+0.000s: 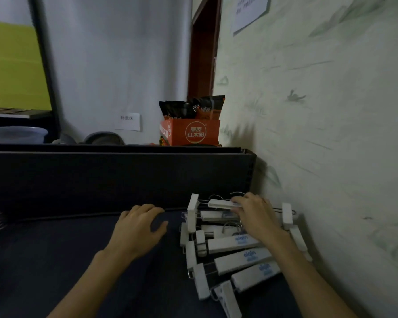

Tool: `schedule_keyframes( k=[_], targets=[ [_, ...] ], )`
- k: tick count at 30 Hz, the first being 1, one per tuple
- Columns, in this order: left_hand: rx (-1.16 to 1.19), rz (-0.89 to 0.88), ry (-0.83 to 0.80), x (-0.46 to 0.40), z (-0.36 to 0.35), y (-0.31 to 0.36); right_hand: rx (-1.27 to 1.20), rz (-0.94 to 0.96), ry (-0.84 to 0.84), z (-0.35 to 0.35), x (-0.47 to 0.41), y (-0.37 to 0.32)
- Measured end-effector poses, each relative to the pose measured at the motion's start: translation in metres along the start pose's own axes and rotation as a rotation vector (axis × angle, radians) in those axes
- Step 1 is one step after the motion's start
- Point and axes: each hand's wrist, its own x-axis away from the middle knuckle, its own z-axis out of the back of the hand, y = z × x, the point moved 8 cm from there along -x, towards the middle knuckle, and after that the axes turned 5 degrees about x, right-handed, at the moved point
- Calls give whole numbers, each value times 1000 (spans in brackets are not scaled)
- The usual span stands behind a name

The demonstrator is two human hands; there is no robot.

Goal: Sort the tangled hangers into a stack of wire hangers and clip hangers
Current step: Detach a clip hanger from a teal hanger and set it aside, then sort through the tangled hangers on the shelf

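The step in hand looks like building the pile of clip hangers [234, 246]. They lie on the right side of the dark counter [55, 260], close against the pale wall [319, 134] and just in front of the dark back panel [124, 175].

The right hand [256, 216] rests on the far end of that pile, its fingers curled over the white bar of the top hanger [223, 204], seemingly setting it in place or squaring it up. The left hand [139, 228] lies on the counter just left of the pile, fingers loosely curled and holding nothing.

The white bars run mostly left to right, the nearer ones tilted so that their left ends sit closer to the viewer, fanning out instead of lying square. Several white clips [192, 212] stand at the left ends; one at the far left is upright. Metal hooks [231, 226] show among the far bars, pointing roughly away, toward the panel.

No wire hangers can be made out clearly. The next move probably calls for aligning the fanned bars, taking care that hooks and clips do not snag.
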Motion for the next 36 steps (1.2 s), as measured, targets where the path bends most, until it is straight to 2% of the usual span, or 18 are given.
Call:
schedule_keyframes(
  k=[5,16,22,31,36],
  targets=[
    [-15,63,26,20,5,5,8,42,-28,1,-3,-5],
    [-83,224,70,81,22,6,-86,164,47,22,24,-49],
    [-180,330,114,143,50,-12,-198,347,-9,29,48,-135],
    [-202,619,327,266,105,-53,-428,507,-18,32,139,-270],
    [-242,763,333,351,140,-108,-523,561,-13,29,186,-351]
  ],
)
